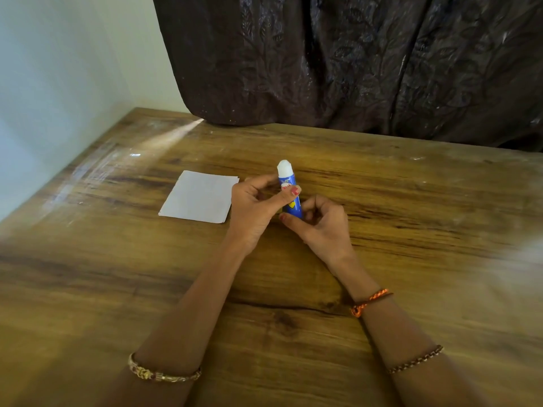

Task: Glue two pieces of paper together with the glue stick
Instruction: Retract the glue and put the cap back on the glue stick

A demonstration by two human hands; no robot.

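A blue glue stick (289, 188) stands nearly upright above the middle of the wooden table (411, 230), its white glue tip bare and pointing up. My left hand (254, 210) grips the tube's middle with thumb and fingers. Just to the right, my right hand (321, 227) pinches the tube's bottom end. Left of my hands lies a small stack of white square paper (198, 196), flat on the table; at its far right corner the edges of more than one sheet show. No cap can be seen.
A dark patterned curtain (352, 60) hangs behind the table's far edge. A pale wall (58, 69) runs along the table's left side. Bracelets and a thread band sit on both wrists.
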